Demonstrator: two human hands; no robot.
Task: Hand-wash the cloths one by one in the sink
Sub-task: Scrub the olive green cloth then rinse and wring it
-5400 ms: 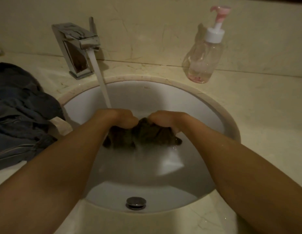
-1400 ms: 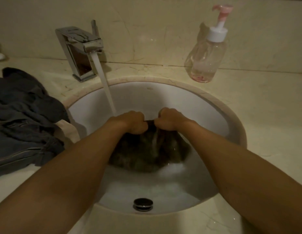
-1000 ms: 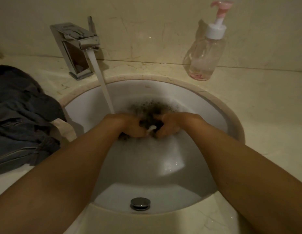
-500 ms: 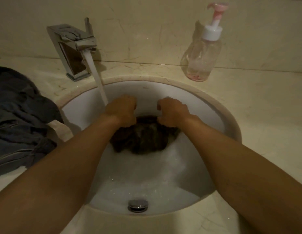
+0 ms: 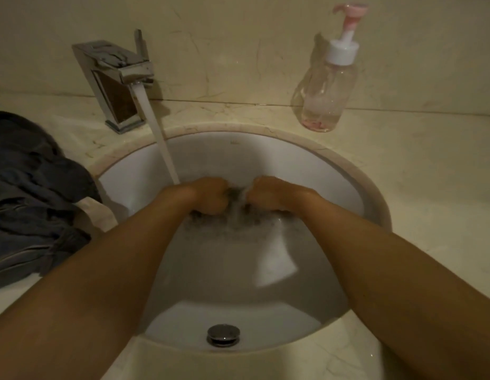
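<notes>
A dark wet cloth (image 5: 235, 215) lies in the water of the white round sink (image 5: 265, 149), blurred by motion and mostly under the surface. My left hand (image 5: 211, 197) grips its left part with curled fingers. My right hand (image 5: 268, 194) grips its right part the same way. Both fists sit close together at the far middle of the basin, a strip of cloth showing between them. Water runs from the chrome tap (image 5: 115, 80) in a stream that lands just left of my left hand.
A pile of dark blue-grey cloths (image 5: 27, 198) lies on the marble counter left of the sink. A clear pump bottle (image 5: 327, 86) with pink liquid stands at the back right. The drain stopper (image 5: 223, 335) sits at the near side of the basin.
Both fists have come down and together into the water, pushing the cloth under; half a second ago they were raised higher and wider apart with the cloth hanging below.
</notes>
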